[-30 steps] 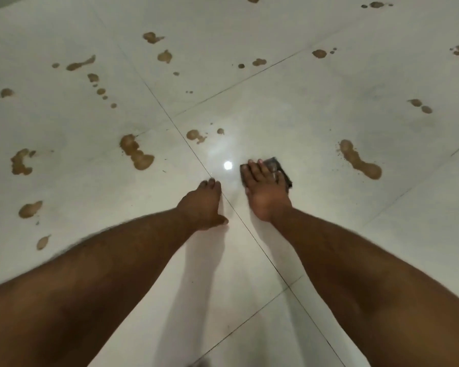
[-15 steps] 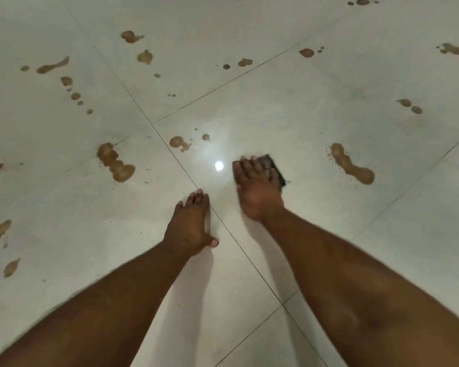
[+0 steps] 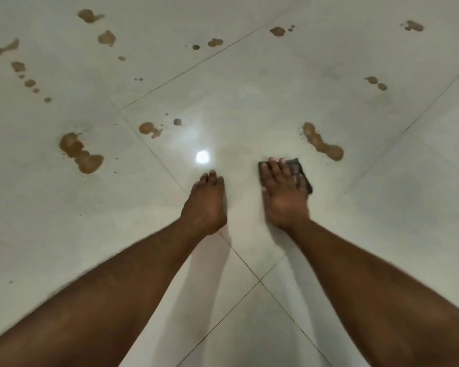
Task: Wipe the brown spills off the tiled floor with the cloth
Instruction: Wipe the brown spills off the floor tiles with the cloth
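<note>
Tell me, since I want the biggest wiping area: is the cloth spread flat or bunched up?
Flat. The dark cloth lies against the tile under the right hand, whose straight fingers press it; folded layers cannot be told.

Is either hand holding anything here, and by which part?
No grip: right hand presses flat on the dark cloth, covering its near part; left hand rests on bare floor.

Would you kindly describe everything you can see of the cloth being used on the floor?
The cloth is small, dark grey and looks like soft fabric, folded or bunched into a rough rectangle. It lies flat on the pale tiled floor, mostly hidden under the right hand, whose straight fingers press down on it; only its far and right edges show. It sits just short of an elongated brown spill, not touching it. The left hand does not touch it.
</note>
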